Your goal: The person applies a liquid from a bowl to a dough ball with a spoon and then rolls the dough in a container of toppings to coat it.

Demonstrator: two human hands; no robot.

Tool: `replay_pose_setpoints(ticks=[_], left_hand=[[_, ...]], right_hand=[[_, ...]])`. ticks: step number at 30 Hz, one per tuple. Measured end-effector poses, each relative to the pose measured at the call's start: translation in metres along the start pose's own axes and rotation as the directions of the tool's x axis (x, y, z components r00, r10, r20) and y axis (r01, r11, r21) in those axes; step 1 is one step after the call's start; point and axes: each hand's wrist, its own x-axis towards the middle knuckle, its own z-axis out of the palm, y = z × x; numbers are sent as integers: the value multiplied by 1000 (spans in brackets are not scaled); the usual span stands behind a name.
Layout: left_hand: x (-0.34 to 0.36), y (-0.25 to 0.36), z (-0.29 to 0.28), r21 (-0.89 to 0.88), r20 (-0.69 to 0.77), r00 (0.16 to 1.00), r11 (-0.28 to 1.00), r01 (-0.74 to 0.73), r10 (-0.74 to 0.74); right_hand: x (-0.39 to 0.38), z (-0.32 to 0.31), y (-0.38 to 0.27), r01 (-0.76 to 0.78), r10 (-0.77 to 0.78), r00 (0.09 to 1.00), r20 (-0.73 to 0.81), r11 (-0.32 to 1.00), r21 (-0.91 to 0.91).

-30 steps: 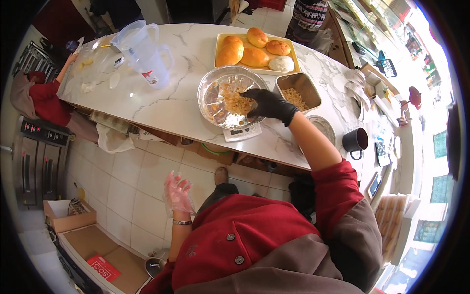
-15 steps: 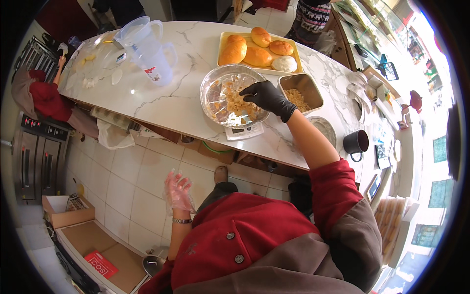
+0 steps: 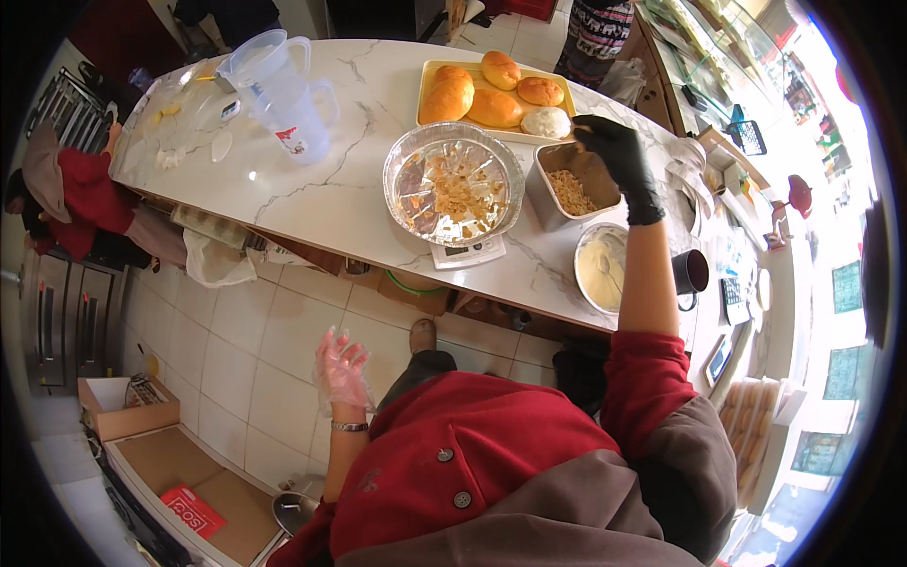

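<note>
My right hand [image 3: 614, 156], in a black glove, is raised above the far right corner of a deep metal pan [image 3: 553, 215] of pale crumbs [image 3: 572, 192]. Its fingers are pinched together beside a white-coated bun [image 3: 546, 123]; what is between them is too small to make out. The bun sits at the near right corner of a yellow tray [image 3: 430, 85] with several golden buns [image 3: 495, 109]. A round foil pan [image 3: 395, 203] with scattered flakes rests on a white scale [image 3: 470, 253]. My left hand [image 3: 342, 370], in a clear plastic glove, hangs open below the counter, holding nothing.
A bowl of cream with a spoon [image 3: 601, 269] and a dark mug [image 3: 691, 271] stand at the right. Clear plastic jugs [image 3: 293, 113] stand at the far left of the marble counter [image 3: 331, 203]. A co-worker in red [image 3: 94, 189] is at the left edge; another person [image 3: 595, 42] stands beyond the counter.
My right hand has moved from the foil pan up and right to beside the white-coated bun, uncovering the flakes and the cream bowl. My left hand stays put. The co-worker at left has shifted.
</note>
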Motion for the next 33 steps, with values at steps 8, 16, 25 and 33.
replay_pose_setpoints(ticks=[8, 16, 25, 33], left_hand=[[3, -1, -1, 0, 10, 1000, 1000, -1, 1], [1, 2, 4, -5, 15, 1000, 1000, 4, -4], [3, -3, -3, -7, 9, 1000, 1000, -13, 13], [3, -4, -4, -9, -2, 1000, 1000, -18, 18]], right_hand=[[-19, -11, 39, -128, 161, 985, 62, 923, -364], [-24, -2, 57, -21, 144, 966, 213, 869, -494], [-15, 21, 11, 40, -50, 999, -4, 826, -562], [-24, 96, -17, 220, -131, 935, 329, 943, -251]])
